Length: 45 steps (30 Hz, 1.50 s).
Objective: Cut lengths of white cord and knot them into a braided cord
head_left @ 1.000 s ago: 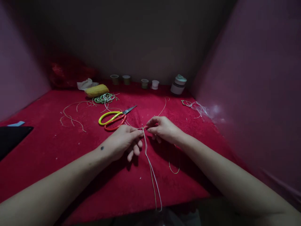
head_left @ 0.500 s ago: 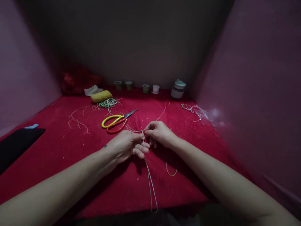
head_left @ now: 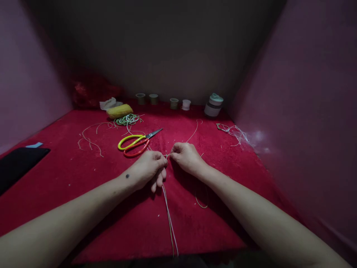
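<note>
Thin pale cords (head_left: 168, 208) run from under my left hand (head_left: 152, 167) down past the table's front edge. My left thumb and fingers pinch these cords close to a small knot (head_left: 166, 156). On the right, my right hand (head_left: 185, 155) is closed on a thin cord leading out of that knot, its fingertips a short gap from my left ones. Scissors (head_left: 136, 144) with one yellow and one red handle lie just beyond my left hand, blades slightly apart. A loose loop of cord (head_left: 202, 206) rests beneath my right forearm.
A yellow roll (head_left: 119, 111) and a tangle of green and white cord (head_left: 128, 119) lie at the back left. Several small spools (head_left: 174, 104) and a lidded jar (head_left: 214, 105) line the back. More cord (head_left: 231, 129) lies right; a black flat object (head_left: 22, 167) lies left.
My hands have drawn slightly apart, the left one moving left and curling its fingers. A short stretch of cord now shows between them. The hanging cords have swung left.
</note>
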Motion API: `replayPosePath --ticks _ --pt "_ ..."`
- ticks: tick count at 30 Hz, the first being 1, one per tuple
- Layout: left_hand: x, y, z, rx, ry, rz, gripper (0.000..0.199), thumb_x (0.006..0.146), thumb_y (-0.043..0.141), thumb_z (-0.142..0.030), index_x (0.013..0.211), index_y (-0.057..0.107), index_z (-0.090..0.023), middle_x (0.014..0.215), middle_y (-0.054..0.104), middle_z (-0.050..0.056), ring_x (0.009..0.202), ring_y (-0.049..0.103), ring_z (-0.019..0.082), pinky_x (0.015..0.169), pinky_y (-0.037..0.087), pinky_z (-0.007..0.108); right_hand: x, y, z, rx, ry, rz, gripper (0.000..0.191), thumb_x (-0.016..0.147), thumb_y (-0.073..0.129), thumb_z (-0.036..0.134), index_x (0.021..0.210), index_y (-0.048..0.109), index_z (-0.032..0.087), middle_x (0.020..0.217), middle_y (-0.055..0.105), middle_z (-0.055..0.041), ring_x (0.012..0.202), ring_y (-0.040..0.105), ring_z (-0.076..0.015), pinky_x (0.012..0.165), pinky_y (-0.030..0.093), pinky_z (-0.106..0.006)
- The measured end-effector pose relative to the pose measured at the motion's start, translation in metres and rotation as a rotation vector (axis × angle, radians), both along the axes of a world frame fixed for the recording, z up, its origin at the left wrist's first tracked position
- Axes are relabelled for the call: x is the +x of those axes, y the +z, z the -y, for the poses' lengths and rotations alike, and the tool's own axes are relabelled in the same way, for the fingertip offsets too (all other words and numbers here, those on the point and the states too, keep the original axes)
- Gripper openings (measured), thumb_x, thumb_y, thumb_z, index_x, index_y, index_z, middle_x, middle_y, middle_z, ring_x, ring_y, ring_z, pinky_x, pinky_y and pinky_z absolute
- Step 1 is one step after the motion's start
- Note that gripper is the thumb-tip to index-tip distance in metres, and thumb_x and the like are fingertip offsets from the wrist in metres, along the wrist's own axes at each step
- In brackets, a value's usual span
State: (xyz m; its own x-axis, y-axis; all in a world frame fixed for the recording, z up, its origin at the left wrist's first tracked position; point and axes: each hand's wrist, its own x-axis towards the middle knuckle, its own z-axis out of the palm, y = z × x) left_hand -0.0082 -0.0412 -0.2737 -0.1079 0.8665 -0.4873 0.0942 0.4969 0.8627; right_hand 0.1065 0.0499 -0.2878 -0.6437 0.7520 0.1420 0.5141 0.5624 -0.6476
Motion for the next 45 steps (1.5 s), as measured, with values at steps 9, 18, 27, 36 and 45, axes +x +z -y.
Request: replayPosePath --ticks 9,18,27,36,45 --pt "0.0 0.0 0.001 0.049 0.019 0.004 0.021 0.083 0.042 -0.023 0.063 0.041 -0.019 0.038 0.052 -0.005 0.023 0.044 0.011 0.021 0.034 0.019 -0.007 0.002 0.003 0.091 -0.112 0.147 0.014 0.072 0.05 0.013 0.072 0.063 0.016 0.074 0.066 -0.0074 0.069 0.057 -0.0153 0.064 0.038 -0.024" --pt "0.001 0.003 0.001 0.053 0.019 0.023 0.02 0.082 0.043 -0.023 0.063 0.04 -0.019 0.039 0.052 -0.005 0.023 0.043 0.01 0.022 0.035 0.018 -0.005 0.0 0.007 0.113 -0.151 0.141 0.019 0.071 0.046 0.013 0.075 0.065 0.016 0.075 0.067 -0.0085 0.07 0.06 -0.0169 0.065 0.04 -0.025" --pt "0.001 0.0 0.006 0.077 0.02 -0.006 0.016 0.083 0.041 -0.029 0.07 0.039 -0.02 0.037 0.053 -0.004 0.024 0.045 0.013 0.023 0.034 0.02 0.006 -0.008 0.016 0.089 -0.061 -0.047 0.022 0.073 0.049 0.013 0.083 0.068 0.02 0.072 0.068 -0.0027 0.067 0.06 -0.0136 0.065 0.042 -0.023" --pt "0.003 -0.002 0.01 0.095 0.007 -0.007 0.006 0.084 0.038 -0.027 0.082 0.036 -0.022 0.045 0.055 -0.006 0.028 0.051 0.015 0.023 0.038 0.022 0.009 -0.011 0.017 0.12 -0.003 -0.088 0.023 0.074 0.05 0.012 0.083 0.069 0.021 0.07 0.068 -0.0016 0.063 0.059 -0.0124 0.063 0.043 -0.023" --pt "0.001 -0.004 0.012 0.093 -0.007 -0.01 0.012 0.085 0.036 -0.033 0.085 0.036 -0.022 0.048 0.056 -0.005 0.029 0.051 0.014 0.024 0.037 0.02 0.012 -0.011 0.019 0.101 0.035 -0.06 0.022 0.075 0.05 0.013 0.082 0.069 0.021 0.072 0.069 -0.0023 0.066 0.062 -0.0132 0.066 0.044 -0.025"
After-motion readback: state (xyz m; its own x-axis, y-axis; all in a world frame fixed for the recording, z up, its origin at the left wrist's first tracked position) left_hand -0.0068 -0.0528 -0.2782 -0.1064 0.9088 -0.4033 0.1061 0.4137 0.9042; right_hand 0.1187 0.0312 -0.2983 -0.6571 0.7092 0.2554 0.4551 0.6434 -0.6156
